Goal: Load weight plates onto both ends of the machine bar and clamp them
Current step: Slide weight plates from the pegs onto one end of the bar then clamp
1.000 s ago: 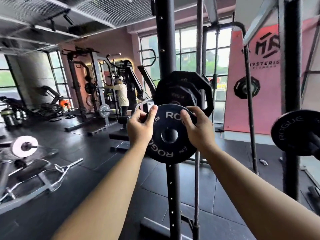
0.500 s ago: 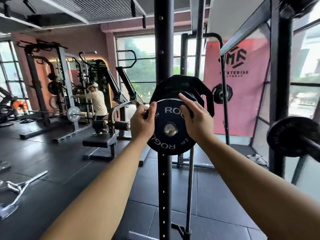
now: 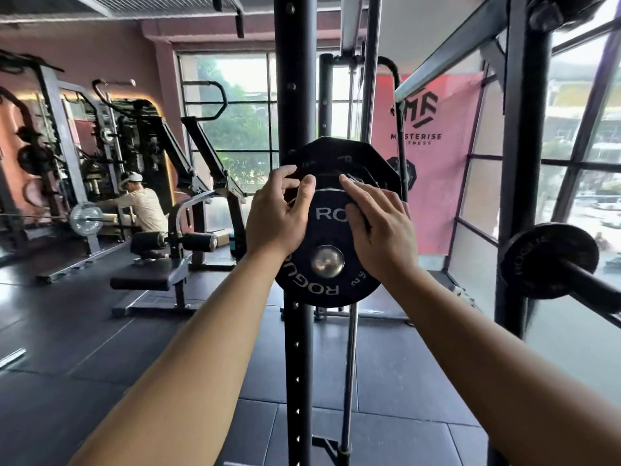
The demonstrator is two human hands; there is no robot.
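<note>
The small plate (image 3: 322, 284), black with white ROGUE letters, sits on the machine bar; the shiny bar end (image 3: 327, 261) shows through its middle hole. Directly behind it, on the same bar, is a bigger plate (image 3: 356, 153) with angled edges, and the two look pressed together, though I cannot see the contact itself. My left hand (image 3: 277, 215) grips the small plate at its upper left edge: the thumb lies on the front face and the other fingers curl over the rim toward the bigger plate. My right hand (image 3: 381, 227) lies on the upper right part of the front face with the fingers almost straight, pointing up and to the left, not wrapped around anything. Behind the plates a black upright post (image 3: 295, 95) with a row of holes goes from the floor to the top, and just to its right a thin steel rod (image 3: 349, 364) runs down. On the far right, well apart, another plate (image 3: 551, 260) sits on a dark bar. To the left a padded machine (image 3: 151, 277) stands on the dark rubber floor (image 3: 84, 348), and further back a person (image 3: 142, 205) in a light shirt leans forward. A red banner (image 3: 440, 183) hangs by the windows.
</note>
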